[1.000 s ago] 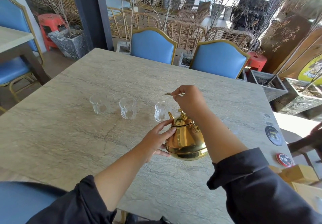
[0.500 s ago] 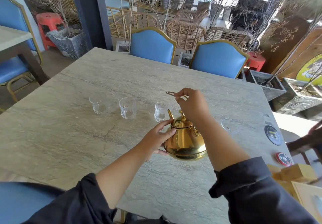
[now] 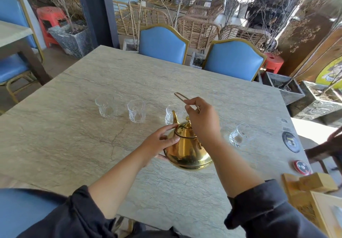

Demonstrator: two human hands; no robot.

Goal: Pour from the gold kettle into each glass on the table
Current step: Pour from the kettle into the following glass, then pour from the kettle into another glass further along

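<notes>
Above tabletop [image 3: 77, 145], we are clamping right grip [image 3: 201, 119] on gold kettle [image 3: 187, 150] handle, left grip [image 3: 161, 141] spread against body; spout pointing at third glass [image 3: 171, 114], just beyond.

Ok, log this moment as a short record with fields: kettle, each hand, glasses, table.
kettle: shiny gold metal kettle, tilted, spout toward the third glass from the left
right hand: right hand grips the thin wire handle above the lid
left hand: left hand steadies the kettle's side
glasses: four clear tumblers in a row; far-left, second, far-right
table: grey stone-look tabletop
</notes>
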